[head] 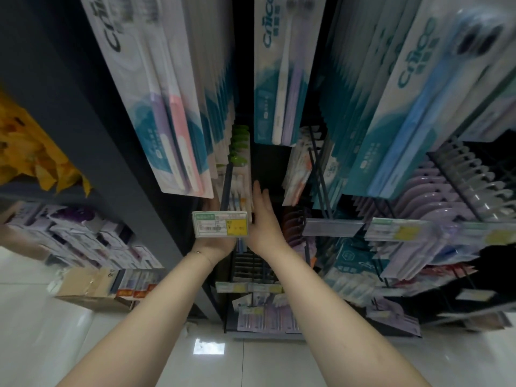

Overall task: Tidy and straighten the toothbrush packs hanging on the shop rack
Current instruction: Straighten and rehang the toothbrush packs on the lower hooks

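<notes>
Seemingly, hands [262, 222] [215, 248] beside hanging toothbrush packs [238, 188]

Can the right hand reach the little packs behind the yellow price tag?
Probably yes: the right hand is beside those packs, fingers straight, nothing between; the price tag only covers their front.

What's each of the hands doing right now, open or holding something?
Left hand: fingers hidden behind the price label, cannot be told.
Right hand: open, fingers straight, beside the hanging toothbrush packs, holding nothing.

Dim, heavy edge blur, fisheye stretch, floor [209, 346] glare.
</notes>
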